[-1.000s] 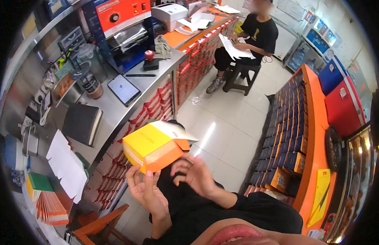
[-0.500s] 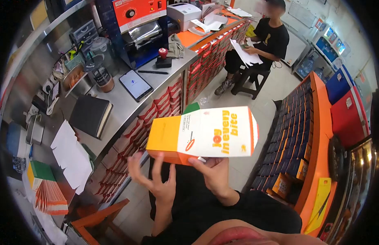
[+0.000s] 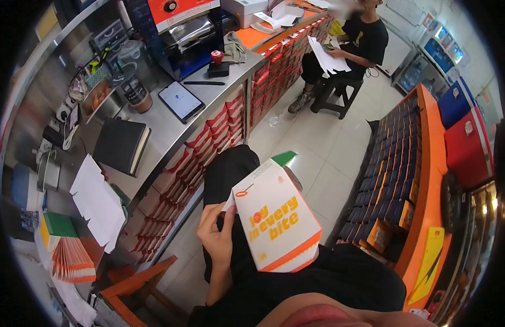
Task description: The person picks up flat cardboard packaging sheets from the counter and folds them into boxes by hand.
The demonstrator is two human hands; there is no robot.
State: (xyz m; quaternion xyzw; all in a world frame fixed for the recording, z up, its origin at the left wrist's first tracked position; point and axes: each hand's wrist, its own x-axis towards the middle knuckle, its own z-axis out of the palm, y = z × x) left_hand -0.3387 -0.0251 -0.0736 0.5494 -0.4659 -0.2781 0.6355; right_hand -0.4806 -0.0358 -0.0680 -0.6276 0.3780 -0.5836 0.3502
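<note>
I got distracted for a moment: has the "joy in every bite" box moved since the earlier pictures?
Yes. Against the phone on the counter, the box has moved farther away and lower in the view.

The left hand (image 3: 217, 237) is raised, its wrist (image 3: 218, 267) nearly straight above the upright forearm (image 3: 215, 291). The thumb (image 3: 229, 219) and the bent fingers (image 3: 208, 220) come together in a pinch. The right hand is hidden from view.
</note>
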